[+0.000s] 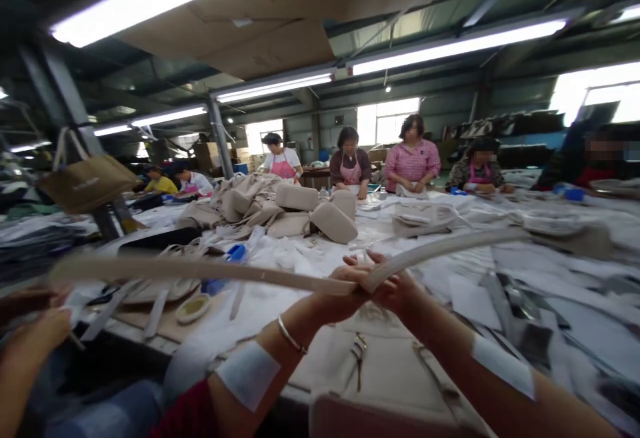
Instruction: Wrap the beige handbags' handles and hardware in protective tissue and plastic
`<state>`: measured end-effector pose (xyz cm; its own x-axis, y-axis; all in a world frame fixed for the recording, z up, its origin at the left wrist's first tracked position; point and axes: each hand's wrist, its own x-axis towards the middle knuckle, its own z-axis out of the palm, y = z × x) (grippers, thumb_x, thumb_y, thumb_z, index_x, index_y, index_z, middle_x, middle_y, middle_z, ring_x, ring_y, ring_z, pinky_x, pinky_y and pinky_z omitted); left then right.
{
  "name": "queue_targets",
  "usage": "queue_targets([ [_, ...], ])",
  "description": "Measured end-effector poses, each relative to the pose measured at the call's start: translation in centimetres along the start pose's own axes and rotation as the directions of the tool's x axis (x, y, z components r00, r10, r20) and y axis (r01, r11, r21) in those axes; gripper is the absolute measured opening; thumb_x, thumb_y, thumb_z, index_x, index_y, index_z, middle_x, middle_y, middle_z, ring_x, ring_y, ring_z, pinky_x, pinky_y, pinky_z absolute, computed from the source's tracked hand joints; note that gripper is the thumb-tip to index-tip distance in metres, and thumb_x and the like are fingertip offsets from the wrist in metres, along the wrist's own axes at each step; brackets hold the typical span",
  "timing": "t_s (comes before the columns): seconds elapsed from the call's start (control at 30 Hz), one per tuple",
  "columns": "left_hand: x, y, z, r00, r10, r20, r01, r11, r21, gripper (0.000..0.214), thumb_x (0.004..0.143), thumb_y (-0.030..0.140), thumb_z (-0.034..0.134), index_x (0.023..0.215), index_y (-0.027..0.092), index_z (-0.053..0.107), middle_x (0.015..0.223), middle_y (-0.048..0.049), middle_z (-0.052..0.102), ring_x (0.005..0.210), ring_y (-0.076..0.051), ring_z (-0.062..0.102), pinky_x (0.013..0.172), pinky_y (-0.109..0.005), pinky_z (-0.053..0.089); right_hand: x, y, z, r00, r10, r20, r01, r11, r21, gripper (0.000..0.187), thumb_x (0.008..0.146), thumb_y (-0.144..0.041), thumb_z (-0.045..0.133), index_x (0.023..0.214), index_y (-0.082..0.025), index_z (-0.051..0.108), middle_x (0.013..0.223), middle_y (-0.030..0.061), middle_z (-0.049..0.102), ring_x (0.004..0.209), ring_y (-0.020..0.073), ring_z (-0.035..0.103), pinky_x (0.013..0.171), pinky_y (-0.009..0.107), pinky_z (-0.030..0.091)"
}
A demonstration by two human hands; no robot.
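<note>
My left hand, with a bracelet at the wrist, is closed on a long beige bag strap. That side of the strap stretches far out to the left, its end blurred. Close beside it, my right hand grips the strap's other length, which arcs up to the right. The two hands nearly touch, and whether the strap is one piece between them is hidden. Below them at the table edge lies a beige bag with a zipper pull and side straps.
A heap of beige bags stands across the table. White wrapping sheets spread to the right. A round dish sits left of my arm, and a co-worker's hands are at the far left. Several people work opposite.
</note>
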<state>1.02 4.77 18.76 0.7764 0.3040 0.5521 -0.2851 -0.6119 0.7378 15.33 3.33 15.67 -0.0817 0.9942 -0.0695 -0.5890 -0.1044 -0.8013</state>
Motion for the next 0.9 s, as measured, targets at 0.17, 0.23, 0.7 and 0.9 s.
queue_targets([
  [0.17, -5.3, -5.4, 1.6, 1.000, 0.029, 0.012, -0.031, 0.966, 0.258, 0.022, 0.091, 0.027, 0.058, 0.102, 0.023, 0.077, 0.137, -0.0134, 0.059, 0.141, -0.031, 0.037, 0.114, -0.048, 0.032, 2.9, 0.5, -3.1, 0.973, -0.035, -0.226, 0.052, 0.996, 0.073, 0.012, 0.089, -0.008, 0.051, 0.095, -0.017, 0.058, 0.083, 0.0043, 0.072, 0.073, 0.0148, 0.070, 0.067, 0.027, 0.057],
  [0.23, -7.4, -6.0, 1.5, 0.990, -0.011, 0.142, -0.039, 0.938, 0.345, 0.033, 0.091, 0.021, 0.055, 0.121, 0.027, 0.069, 0.150, -0.0108, 0.044, 0.145, -0.031, 0.029, 0.116, -0.049, 0.029, 2.6, 0.1, -4.3, 0.966, -0.057, -0.252, 0.080, 0.993, 0.083, 0.015, 0.091, -0.008, 0.049, 0.098, -0.017, 0.057, 0.089, 0.0062, 0.073, 0.077, 0.0163, 0.072, 0.068, 0.030, 0.059],
  [0.7, -4.7, -6.4, 4.0, 0.597, -0.801, 0.033, 0.750, 0.544, -0.377, 0.040, 0.085, 0.050, 0.062, 0.096, 0.011, 0.063, 0.077, -0.0119, 0.071, 0.064, -0.020, 0.070, 0.058, -0.029, 0.055, 0.8, -2.5, -5.2, 0.967, 0.010, -0.253, -0.083, 0.956, -0.280, 0.013, 0.096, -0.014, 0.045, 0.099, -0.011, 0.058, 0.086, 0.0135, 0.074, 0.064, 0.0180, 0.071, 0.052, 0.028, 0.057],
  [0.9, -1.6, -10.8, -2.2, 0.541, -0.777, -0.322, 0.817, 0.576, -0.017, 0.022, 0.095, 0.028, 0.044, 0.094, 0.013, 0.059, 0.088, -0.0120, 0.072, 0.064, -0.016, 0.068, 0.060, -0.027, 0.053, 1.0, -6.9, -12.0, 0.888, -0.096, -0.450, -0.237, 0.742, -0.627, 0.010, 0.097, -0.021, 0.047, 0.094, -0.014, 0.054, 0.086, 0.0117, 0.073, 0.037, 0.0046, 0.047, 0.033, 0.015, 0.030],
])
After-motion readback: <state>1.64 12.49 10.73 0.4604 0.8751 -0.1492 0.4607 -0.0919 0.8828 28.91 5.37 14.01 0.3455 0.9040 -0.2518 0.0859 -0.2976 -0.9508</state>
